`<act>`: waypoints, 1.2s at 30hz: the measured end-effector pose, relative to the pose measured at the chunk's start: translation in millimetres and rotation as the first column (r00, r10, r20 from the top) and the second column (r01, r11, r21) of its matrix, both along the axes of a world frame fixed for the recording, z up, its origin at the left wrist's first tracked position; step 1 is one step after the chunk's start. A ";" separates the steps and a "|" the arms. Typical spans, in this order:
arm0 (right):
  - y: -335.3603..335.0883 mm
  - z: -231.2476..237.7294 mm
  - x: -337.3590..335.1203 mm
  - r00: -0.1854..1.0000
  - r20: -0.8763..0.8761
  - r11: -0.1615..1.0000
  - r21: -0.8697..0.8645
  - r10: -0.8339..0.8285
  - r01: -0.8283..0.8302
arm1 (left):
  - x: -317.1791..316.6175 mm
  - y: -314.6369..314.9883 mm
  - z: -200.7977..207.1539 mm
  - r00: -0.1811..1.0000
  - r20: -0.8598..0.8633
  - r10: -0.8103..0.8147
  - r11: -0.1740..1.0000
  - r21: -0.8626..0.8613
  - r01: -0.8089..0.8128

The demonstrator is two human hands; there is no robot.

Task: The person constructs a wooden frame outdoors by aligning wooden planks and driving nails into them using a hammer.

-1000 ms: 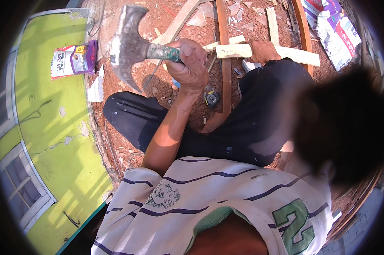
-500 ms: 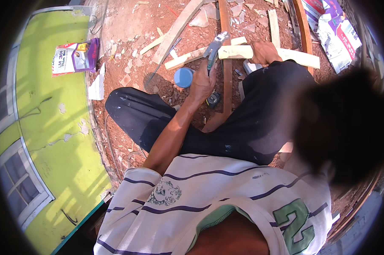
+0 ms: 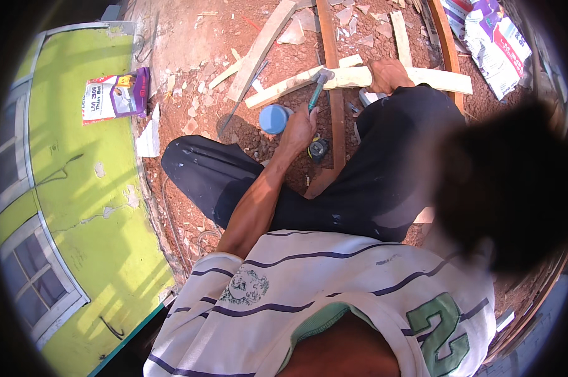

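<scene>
My left hand is closed round the teal handle of a hammer. The hammer's head is at the pale wooden strip, close to where that strip crosses a brown wooden beam. Fingers of my right hand wrap over the same strip, right of the crossing. Whether a nail is under the hammer head cannot be made out. Just left of my left hand stands a round container with a blue lid. A tape measure lies on the soil by my left wrist.
Loose boards, such as a long plank, and broken tile pieces litter the reddish soil. A purple and white bag is beside the green wall. Torn bags lie far right. A dark blurred shape blocks the right side.
The hammer in my left hand has come down from above onto the pale strip. My right hand keeps its hold on the strip. The whole view has shifted slightly.
</scene>
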State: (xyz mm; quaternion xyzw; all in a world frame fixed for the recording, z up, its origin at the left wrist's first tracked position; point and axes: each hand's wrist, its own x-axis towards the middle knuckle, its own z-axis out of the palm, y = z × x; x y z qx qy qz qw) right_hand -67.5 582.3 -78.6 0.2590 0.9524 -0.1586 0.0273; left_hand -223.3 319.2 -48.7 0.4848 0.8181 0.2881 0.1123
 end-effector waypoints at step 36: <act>5.1 -7.5 16.0 0.999 0.019 1.000 -0.012 -0.026 0.027 | 15.1 87.1 170.3 0.843 0.495 -0.211 0.657 0.710 -0.252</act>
